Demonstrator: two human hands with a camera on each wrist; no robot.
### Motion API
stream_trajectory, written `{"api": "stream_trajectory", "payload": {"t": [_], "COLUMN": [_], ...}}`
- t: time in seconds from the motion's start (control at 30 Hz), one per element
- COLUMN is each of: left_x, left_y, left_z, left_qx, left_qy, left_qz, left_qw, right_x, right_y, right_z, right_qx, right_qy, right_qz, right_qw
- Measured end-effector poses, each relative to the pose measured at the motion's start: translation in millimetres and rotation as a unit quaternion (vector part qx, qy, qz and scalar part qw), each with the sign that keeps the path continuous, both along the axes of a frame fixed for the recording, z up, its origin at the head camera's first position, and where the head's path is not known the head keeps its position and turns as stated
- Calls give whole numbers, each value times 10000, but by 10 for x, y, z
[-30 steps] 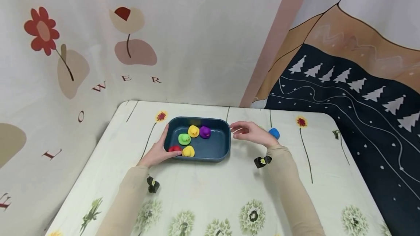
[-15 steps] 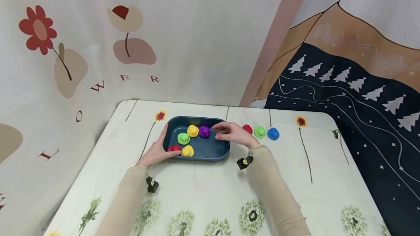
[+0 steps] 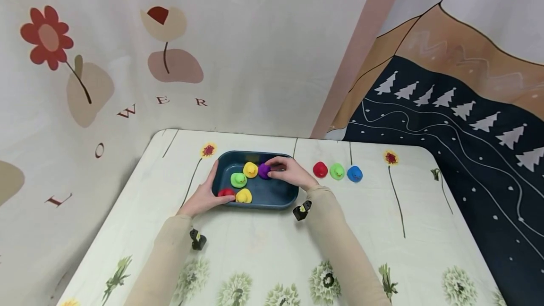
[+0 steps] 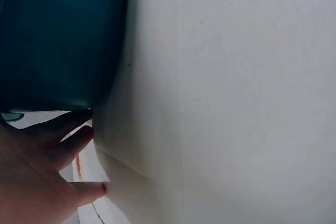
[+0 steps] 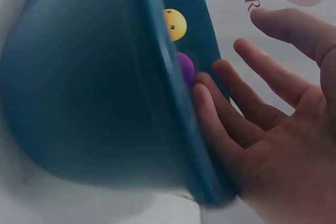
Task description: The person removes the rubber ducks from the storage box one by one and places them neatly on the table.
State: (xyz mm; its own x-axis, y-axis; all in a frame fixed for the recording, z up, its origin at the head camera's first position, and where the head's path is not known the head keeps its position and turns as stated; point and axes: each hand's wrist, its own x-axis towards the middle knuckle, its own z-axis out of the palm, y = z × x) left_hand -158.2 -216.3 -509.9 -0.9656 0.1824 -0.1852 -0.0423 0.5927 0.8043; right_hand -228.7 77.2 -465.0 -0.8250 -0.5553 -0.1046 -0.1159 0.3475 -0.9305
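- Where the thumb and forefinger of the right hand (image 3: 291, 173) meet the small, rounded purple toy duck (image 3: 263, 170), it cannot be told whether they are clamped on it; the other fingers are spread.
- Purple duck: inside the dark teal, rectangular, round-cornered tray (image 3: 272, 195), toward the far side, just right of a small, round yellow toy duck (image 3: 250, 170). Its surface is smooth and evenly coloured.
- Tray: deep-walled, with a rounded rim, on the white, flower-printed tablecloth (image 3: 255, 230).
- Left hand (image 3: 205, 197): thumb and fingers apart, spanning the near left corner of the tray; the fingers lie straight against its left end.
- Other tray contents: a small, round green toy duck (image 3: 238, 180) left of centre, a second yellow duck (image 3: 244, 196) near the front wall, and a small red toy piece (image 3: 225, 193) in the near left corner.
- Obscured: the right fingers cover part of the purple duck; the left thumb and tray rim cover part of the red piece.
- Right wrist view: the tray wall hides all but an edge of the purple duck; the wall is blurred.
- Left wrist view: the tray is cut off and its contents are out of sight.
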Motion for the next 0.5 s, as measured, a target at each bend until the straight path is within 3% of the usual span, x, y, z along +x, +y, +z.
{"api": "stream_trajectory", "payload": {"t": [0.3, 0.5], "left_x": [2, 6], "left_y": [-1, 3], "left_z": [19, 31], "left_qx": [57, 71], "left_qy": [-80, -138], "left_qz": [30, 21], "left_qw": [9999, 9999], "right_x": [-54, -71], "right_y": [-148, -209], "right_z": [-129, -209], "right_qx": [96, 245], "right_qy": [39, 101], "right_qz": [-341, -330], "right_qw": [9994, 9991]}}
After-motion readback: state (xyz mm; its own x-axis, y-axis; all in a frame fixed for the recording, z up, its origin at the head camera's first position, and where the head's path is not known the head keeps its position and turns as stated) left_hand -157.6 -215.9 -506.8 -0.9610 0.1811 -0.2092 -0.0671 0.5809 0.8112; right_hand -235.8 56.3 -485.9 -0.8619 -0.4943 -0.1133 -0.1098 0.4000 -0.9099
